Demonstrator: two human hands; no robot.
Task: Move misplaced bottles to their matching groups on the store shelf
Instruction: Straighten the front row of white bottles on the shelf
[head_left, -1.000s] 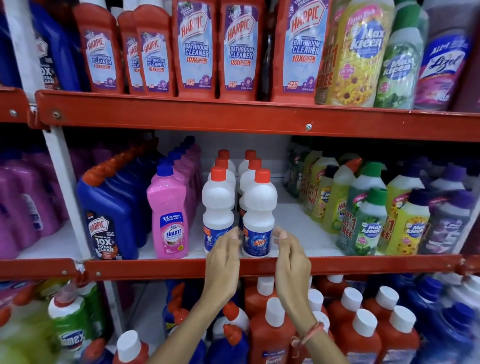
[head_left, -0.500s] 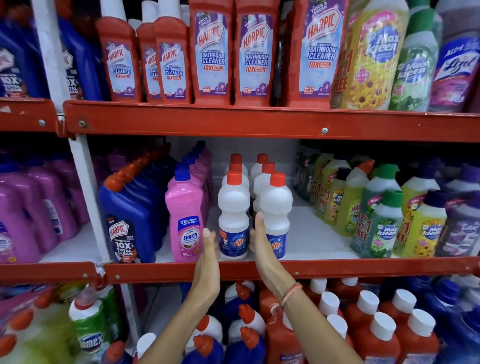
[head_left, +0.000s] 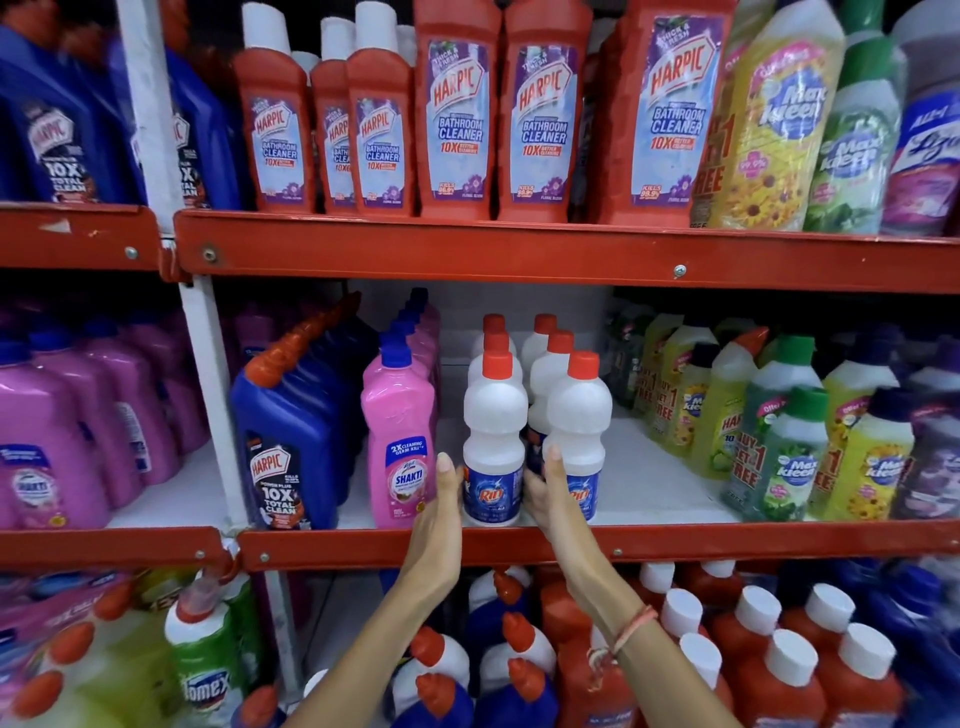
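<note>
Red metal store shelving (head_left: 519, 260) fills the view, packed with cleaning bottles. At its middle tier, the left hand (head_left: 439, 512) lies flat, fingers straight, against the left side of the front white plastic Rin bottle with a red cap (head_left: 493, 441). The right hand (head_left: 548, 499) presses open between that bottle and its white red-capped neighbour (head_left: 582, 431) at three o'clock. At nine o'clock stands a pink Shakti bottle (head_left: 400, 447), then a blue Harpic bottle (head_left: 291, 441).

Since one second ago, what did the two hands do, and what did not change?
The left hand and right hand reached from the shelf edge to either side of the front left Rin bottle, flanking it. The bottles themselves stayed in place.
</note>
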